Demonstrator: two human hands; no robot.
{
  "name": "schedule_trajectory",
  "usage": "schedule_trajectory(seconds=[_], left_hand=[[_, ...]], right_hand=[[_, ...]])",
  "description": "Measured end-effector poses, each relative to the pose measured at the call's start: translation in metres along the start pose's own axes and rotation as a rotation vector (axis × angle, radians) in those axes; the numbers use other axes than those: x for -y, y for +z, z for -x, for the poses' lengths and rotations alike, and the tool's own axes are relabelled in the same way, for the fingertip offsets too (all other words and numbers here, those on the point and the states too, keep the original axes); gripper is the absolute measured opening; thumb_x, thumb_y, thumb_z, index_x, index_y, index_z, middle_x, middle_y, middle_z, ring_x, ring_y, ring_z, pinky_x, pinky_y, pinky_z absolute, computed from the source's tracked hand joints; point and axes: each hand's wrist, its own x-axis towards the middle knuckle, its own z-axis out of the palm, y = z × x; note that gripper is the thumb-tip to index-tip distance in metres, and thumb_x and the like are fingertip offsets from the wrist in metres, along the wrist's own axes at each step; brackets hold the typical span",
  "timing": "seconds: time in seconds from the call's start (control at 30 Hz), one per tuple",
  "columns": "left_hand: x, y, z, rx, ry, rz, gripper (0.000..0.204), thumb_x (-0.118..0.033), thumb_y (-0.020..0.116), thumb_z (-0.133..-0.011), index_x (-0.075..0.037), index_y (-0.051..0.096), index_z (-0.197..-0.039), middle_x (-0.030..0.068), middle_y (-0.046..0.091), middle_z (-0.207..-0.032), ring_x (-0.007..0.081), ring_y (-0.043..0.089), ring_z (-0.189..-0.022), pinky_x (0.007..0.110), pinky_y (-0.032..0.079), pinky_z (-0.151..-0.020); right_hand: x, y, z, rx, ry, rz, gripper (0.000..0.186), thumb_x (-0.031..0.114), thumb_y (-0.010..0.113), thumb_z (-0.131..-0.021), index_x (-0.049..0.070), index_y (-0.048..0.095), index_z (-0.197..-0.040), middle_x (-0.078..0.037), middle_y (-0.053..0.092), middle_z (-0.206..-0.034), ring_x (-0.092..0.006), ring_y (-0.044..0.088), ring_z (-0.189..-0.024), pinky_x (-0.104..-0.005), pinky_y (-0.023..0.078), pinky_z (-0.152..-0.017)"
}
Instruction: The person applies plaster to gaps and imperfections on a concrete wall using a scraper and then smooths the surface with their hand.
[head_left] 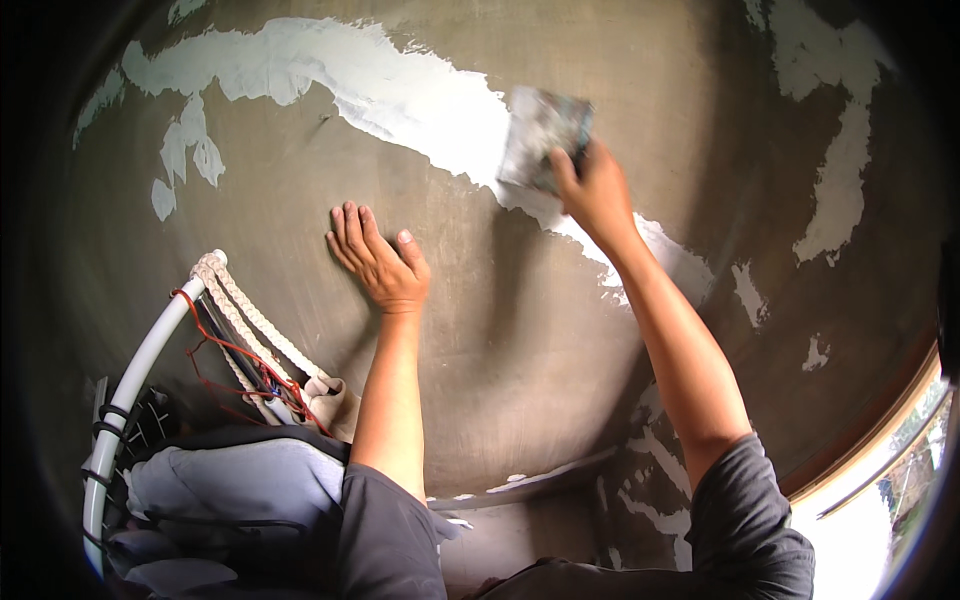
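Note:
A grey-brown plastered wall (pixel 480 350) fills most of the view, crossed by a long, ragged band of white filler (pixel 420 110). My right hand (pixel 597 195) grips a square, smudged grey flat tool (pixel 535 125), blurred, held over the band right of centre. My left hand (pixel 378 260) lies open on bare wall below and left of the tool, fingers apart and pointing up.
At lower left, a curved white pipe frame (pixel 140 365) carries braided rope (pixel 250 310), red wires, a cloth pouch (pixel 333 410) and grey padded cloth (pixel 235 485). A bright window (pixel 880 490) with a wooden frame is at lower right.

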Motion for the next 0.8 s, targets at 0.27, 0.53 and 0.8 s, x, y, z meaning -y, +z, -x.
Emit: schedule_trajectory(seconds=[0.27,0.53,0.8], left_hand=[[0.002,-0.004,-0.004,0.011,-0.04,-0.026,0.054,-0.029,0.048,-0.097,0.005,0.042,-0.138,0.0224,0.044,-0.145,0.0414,0.034,-0.142,0.062,0.017,-0.116],[-0.106,0.014,-0.08,0.208,0.138,0.153,0.061,-0.032,0.05,-0.097,0.006,0.041,-0.144,0.023,0.035,-0.155,0.0378,0.024,-0.148,0.059,0.01,-0.119],[-0.121,0.034,-0.078,0.391,0.263,0.041,0.061,-0.037,0.049,-0.099,0.004,0.045,-0.143,0.0217,0.034,-0.156,0.0338,0.021,-0.15,0.056,0.01,-0.121]], right_hand=[[-0.112,-0.112,0.206,0.056,0.332,-0.153,0.031,0.024,0.06,-0.098,-0.004,0.055,-0.11,-0.016,0.068,-0.088,-0.0181,0.064,-0.058,-0.0318,0.051,-0.051],[-0.143,-0.174,0.413,0.191,0.828,0.031,0.037,0.027,0.062,-0.098,-0.008,0.05,-0.105,-0.015,0.064,-0.071,-0.021,0.066,-0.05,-0.0331,0.05,-0.043],[-0.117,-0.192,0.491,0.223,1.1,-0.164,0.029,0.024,0.058,-0.1,-0.002,0.05,-0.107,-0.015,0.067,-0.087,-0.019,0.066,-0.052,-0.0279,0.049,-0.042]])
